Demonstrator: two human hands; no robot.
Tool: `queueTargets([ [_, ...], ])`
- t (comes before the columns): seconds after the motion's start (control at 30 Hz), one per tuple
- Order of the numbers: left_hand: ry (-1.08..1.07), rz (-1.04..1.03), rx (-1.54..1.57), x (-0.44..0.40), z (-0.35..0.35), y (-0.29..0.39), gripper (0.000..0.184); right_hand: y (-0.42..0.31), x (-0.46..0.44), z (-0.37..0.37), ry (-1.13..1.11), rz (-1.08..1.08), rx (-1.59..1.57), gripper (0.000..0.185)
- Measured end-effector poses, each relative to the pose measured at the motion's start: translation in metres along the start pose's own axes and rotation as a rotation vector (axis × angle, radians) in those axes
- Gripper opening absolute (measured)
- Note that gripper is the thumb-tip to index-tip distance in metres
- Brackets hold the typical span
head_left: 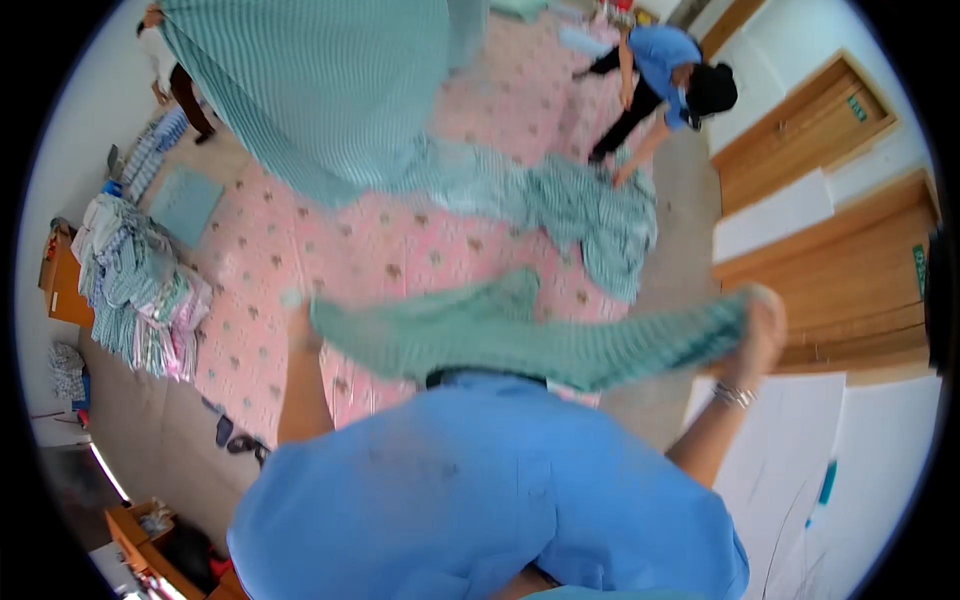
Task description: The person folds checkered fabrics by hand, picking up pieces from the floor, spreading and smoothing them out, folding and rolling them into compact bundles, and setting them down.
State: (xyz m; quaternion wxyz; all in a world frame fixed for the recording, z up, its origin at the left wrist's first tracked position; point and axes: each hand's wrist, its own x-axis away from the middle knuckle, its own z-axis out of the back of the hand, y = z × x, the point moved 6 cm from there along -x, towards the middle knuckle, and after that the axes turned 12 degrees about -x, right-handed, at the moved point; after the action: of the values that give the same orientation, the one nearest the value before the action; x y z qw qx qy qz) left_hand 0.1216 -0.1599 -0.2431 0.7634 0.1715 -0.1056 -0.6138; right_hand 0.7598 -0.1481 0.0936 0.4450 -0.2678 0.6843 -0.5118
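A green striped cloth (450,325) is stretched in front of my blue-shirted body, sagging between my two raised hands. At its left end my left hand (302,318), blurred, is closed on a corner. My right hand (764,325), with a metal band at the wrist, grips the bunched right end. Below the cloth lies a pink patterned sheet (270,240) on the floor. What the fingertips do inside the folds is hidden.
A person in blue (660,70) bends over crumpled striped cloth (600,215) at the upper right. Another person (180,75) holds up a large striped sheet (320,90). Folded fabrics (135,270) are piled left; wooden doors (800,130) stand right.
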Motion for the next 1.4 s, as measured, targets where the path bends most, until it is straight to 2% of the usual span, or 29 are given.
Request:
queueTargets([
  [0.03,0.029,-0.097,0.043,-0.03,-0.005,0.009,0.025,0.018,0.018,-0.037,-0.168,0.068,0.443,0.014],
  [0.07,-0.155,0.083,0.743,-0.051,-0.002,0.047,0.024,0.031,0.045,-0.083,-0.448,-0.006,0.557,0.015],
  [0.1,-0.202,0.382,1.422,-0.069,0.002,0.085,0.023,0.043,0.07,-0.117,-0.618,0.107,0.496,0.017],
  [0.13,-0.254,0.25,1.373,-0.08,0.003,0.12,0.023,0.073,0.094,-0.13,-0.74,-0.046,0.461,0.017],
  [0.23,-0.409,0.023,1.305,-0.075,0.019,0.238,0.021,0.092,0.135,-0.157,-0.892,-0.133,0.288,0.015],
  [0.3,-0.608,0.0,1.525,-0.048,0.023,0.3,0.022,0.085,0.136,-0.164,-0.906,-0.187,0.283,0.015],
  [0.37,-0.716,0.027,1.484,-0.02,0.01,0.335,0.023,0.083,0.133,-0.164,-0.92,-0.212,0.216,0.014],
  [0.4,-0.791,0.054,1.453,-0.006,0.005,0.349,0.025,0.09,0.131,-0.16,-0.891,-0.22,0.221,0.014],
  [0.43,-0.821,0.046,1.444,0.005,0.007,0.36,0.025,0.097,0.126,-0.155,-0.804,-0.247,0.091,0.014],
  [0.5,-1.034,0.144,1.454,0.033,0.01,0.379,0.025,0.105,0.115,-0.139,-0.643,-0.342,-0.093,0.012],
  [0.53,-1.052,0.145,1.443,0.042,0.011,0.383,0.025,0.108,0.112,-0.133,-0.626,-0.348,-0.093,0.012],
  [0.6,-1.039,-0.049,1.292,0.053,0.016,0.39,0.02,0.118,0.107,-0.121,-0.485,-0.403,-0.207,0.012],
  [0.63,-1.047,-0.046,1.281,0.055,0.011,0.39,0.02,0.126,0.111,-0.118,-0.472,-0.45,-0.264,0.012],
  [0.7,-1.0,-0.204,1.061,0.058,0.001,0.39,0.018,0.131,0.119,-0.116,-0.466,-0.507,-0.319,0.01],
  [0.87,-0.956,-0.108,1.205,0.059,-0.006,0.386,0.017,0.138,0.127,-0.11,-0.468,-0.634,-0.436,0.007],
  [0.93,-0.941,-0.106,1.208,0.062,-0.002,0.385,0.016,0.145,0.129,-0.101,-0.587,-0.547,-0.267,0.007],
  [1.0,-1.131,0.092,1.403,0.071,-0.001,0.387,0.022,0.147,0.129,-0.095,-0.587,-0.538,-0.176,0.007],
  [1.03,-1.13,0.092,1.403,0.071,-0.002,0.387,0.022,0.149,0.129,-0.093,-0.585,-0.529,-0.084,0.008],
  [1.13,-1.118,0.034,1.401,0.072,-0.002,0.391,0.025,0.148,0.131,-0.091,-0.575,-0.48,-0.138,0.013],
  [1.17,-1.035,-0.019,1.323,0.07,0.0,0.392,0.025,0.147,0.133,-0.095,-0.577,-0.481,-0.138,0.013],
  [1.23,-0.952,-0.07,1.244,0.068,0.001,0.39,0.025,0.139,0.132,-0.098,-0.401,-0.415,-0.367,0.018],
  [1.27,-0.891,-0.166,1.165,0.066,0.001,0.388,0.025,0.136,0.131,-0.099,-0.402,-0.415,-0.366,0.018],
  [1.3,-0.83,-0.26,1.083,0.065,0.003,0.388,0.026,0.134,0.131,-0.1,-0.435,-0.47,-0.349,0.022],
  [1.4,-0.828,-0.267,1.121,0.065,0.006,0.389,0.025,0.137,0.134,-0.104,-0.489,-0.56,-0.356,0.027],
])
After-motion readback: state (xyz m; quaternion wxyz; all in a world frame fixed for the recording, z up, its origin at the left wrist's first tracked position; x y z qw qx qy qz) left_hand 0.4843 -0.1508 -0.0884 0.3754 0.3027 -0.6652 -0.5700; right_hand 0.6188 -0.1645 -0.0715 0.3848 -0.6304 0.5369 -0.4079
